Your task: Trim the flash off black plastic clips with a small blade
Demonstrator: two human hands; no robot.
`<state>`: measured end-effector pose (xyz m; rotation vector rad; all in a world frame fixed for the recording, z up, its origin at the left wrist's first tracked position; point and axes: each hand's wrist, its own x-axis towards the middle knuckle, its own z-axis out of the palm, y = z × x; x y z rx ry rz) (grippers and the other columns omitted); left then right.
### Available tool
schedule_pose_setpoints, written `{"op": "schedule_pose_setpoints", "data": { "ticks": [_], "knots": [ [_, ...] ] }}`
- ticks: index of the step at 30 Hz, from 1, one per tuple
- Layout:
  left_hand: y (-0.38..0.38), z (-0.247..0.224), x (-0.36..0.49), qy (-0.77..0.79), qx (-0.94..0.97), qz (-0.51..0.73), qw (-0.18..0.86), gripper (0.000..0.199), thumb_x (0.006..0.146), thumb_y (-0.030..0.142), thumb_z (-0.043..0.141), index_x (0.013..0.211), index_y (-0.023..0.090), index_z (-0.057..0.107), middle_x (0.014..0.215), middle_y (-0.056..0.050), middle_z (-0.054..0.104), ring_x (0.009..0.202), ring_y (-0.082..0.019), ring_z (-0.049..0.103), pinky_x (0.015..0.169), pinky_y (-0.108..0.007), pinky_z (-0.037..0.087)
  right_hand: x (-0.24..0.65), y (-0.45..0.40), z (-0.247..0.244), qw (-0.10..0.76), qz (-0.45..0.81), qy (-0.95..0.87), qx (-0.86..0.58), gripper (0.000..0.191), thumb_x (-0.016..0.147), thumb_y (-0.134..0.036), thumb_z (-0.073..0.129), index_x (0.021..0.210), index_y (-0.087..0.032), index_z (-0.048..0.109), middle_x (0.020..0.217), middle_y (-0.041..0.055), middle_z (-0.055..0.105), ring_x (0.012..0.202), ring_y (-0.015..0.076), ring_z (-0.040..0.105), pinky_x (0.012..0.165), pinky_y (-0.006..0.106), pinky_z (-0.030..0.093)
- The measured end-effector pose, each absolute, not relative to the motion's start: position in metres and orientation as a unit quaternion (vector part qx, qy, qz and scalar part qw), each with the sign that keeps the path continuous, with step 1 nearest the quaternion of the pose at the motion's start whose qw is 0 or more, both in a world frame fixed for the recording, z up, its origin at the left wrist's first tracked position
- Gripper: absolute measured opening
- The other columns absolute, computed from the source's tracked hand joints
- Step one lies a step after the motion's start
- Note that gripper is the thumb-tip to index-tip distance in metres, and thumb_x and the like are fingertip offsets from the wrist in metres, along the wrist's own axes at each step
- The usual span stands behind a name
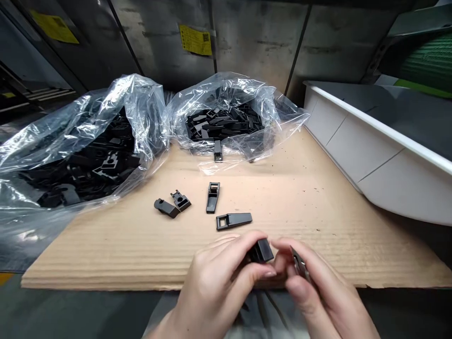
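Left hand (pixel 210 287), right hand (pixel 319 287) bare; fingernails (pixel 270 273) short, rounded.

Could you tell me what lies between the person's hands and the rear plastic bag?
In the head view, four loose black plastic parts lie on corrugated cardboard.

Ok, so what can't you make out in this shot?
All in the head view:
Black plastic part in the left hand: partly hidden by the fingers.
Small dark tool in the right hand: mostly hidden by the fingers and blurred, so its kind is unclear.
Black parts in the far plastic bag: blurred by the film, count unclear.
Yellow label: print too small to read.
Green ribbed object: cut off by the right edge.
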<state>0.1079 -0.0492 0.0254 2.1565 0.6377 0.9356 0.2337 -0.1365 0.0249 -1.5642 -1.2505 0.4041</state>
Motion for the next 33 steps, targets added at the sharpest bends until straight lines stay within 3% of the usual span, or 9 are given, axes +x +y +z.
{"op": "schedule_pose_setpoints", "data": {
  "ticks": [5, 10, 17, 22, 27, 30, 33],
  "knots": [
    [-0.052, 0.019, 0.109, 0.259, 0.836, 0.390, 0.286, 0.023, 0.082, 0.008, 0.046, 0.101, 0.017, 0.055, 0.096, -0.005, 0.064, 0.088, -0.017, 0.060, 0.078, -0.025, 0.049, 0.246, -0.141, 0.016, 0.387, 0.040, -0.652, -0.651, 0.026, 0.083, -0.017, 0.048, 0.107, -0.017, 0.056, 0.090, 0.0039, 0.067, 0.079, 0.0138, 0.063, 0.069, 0.019, 0.049],
    [-0.055, 0.014, 0.108, 0.241, 0.838, 0.426, 0.240, 0.025, 0.079, 0.003, 0.050, 0.099, 0.015, 0.056, 0.095, -0.004, 0.063, 0.090, -0.014, 0.058, 0.085, -0.025, 0.045, 0.242, -0.138, 0.014, 0.402, 0.035, -0.667, -0.627, 0.018, 0.079, -0.008, 0.050, 0.095, -0.014, 0.055, 0.076, 0.0050, 0.064, 0.066, 0.0132, 0.060, 0.060, 0.021, 0.048],
    [-0.057, 0.009, 0.104, 0.253, 0.849, 0.416, 0.206, 0.023, 0.078, 0.005, 0.054, 0.099, 0.013, 0.057, 0.096, -0.004, 0.065, 0.090, -0.014, 0.060, 0.091, -0.023, 0.043, 0.234, -0.138, 0.017, 0.393, 0.076, -0.635, -0.661, 0.014, 0.081, -0.010, 0.047, 0.088, -0.016, 0.057, 0.063, 0.0024, 0.052, 0.056, 0.0125, 0.048, 0.054, 0.025, 0.040],
    [-0.058, 0.013, 0.106, 0.266, 0.845, 0.422, 0.193, 0.024, 0.078, 0.005, 0.054, 0.100, 0.013, 0.058, 0.095, -0.004, 0.066, 0.087, -0.014, 0.061, 0.090, -0.023, 0.045, 0.238, -0.137, 0.015, 0.362, 0.055, -0.658, -0.658, 0.013, 0.080, -0.010, 0.048, 0.089, -0.016, 0.055, 0.063, 0.0014, 0.054, 0.055, 0.0112, 0.050, 0.052, 0.023, 0.040],
    [-0.059, 0.013, 0.102, 0.245, 0.840, 0.433, 0.215, 0.020, 0.078, 0.007, 0.057, 0.097, 0.011, 0.060, 0.092, -0.002, 0.066, 0.085, -0.010, 0.061, 0.091, -0.016, 0.042, 0.253, -0.136, 0.012, 0.349, -0.095, -0.597, -0.716, 0.014, 0.081, -0.012, 0.050, 0.093, -0.014, 0.058, 0.075, 0.0054, 0.063, 0.072, 0.0143, 0.060, 0.063, 0.023, 0.043],
    [-0.059, 0.012, 0.101, 0.242, 0.841, 0.436, 0.211, 0.023, 0.076, 0.001, 0.056, 0.097, 0.008, 0.060, 0.095, -0.003, 0.066, 0.089, -0.009, 0.060, 0.093, -0.013, 0.040, 0.253, -0.140, 0.016, 0.356, -0.055, -0.621, -0.696, 0.013, 0.082, -0.013, 0.048, 0.091, -0.016, 0.057, 0.079, 0.0049, 0.064, 0.074, 0.0142, 0.061, 0.063, 0.021, 0.046],
    [-0.058, 0.012, 0.102, 0.225, 0.844, 0.439, 0.211, 0.022, 0.076, 0.000, 0.055, 0.097, 0.006, 0.060, 0.095, -0.004, 0.066, 0.091, -0.008, 0.059, 0.094, -0.012, 0.039, 0.245, -0.145, 0.021, 0.371, 0.001, -0.648, -0.665, 0.014, 0.081, -0.013, 0.047, 0.091, -0.016, 0.056, 0.068, 0.0024, 0.060, 0.061, 0.0118, 0.057, 0.055, 0.022, 0.045]
  ]
}}
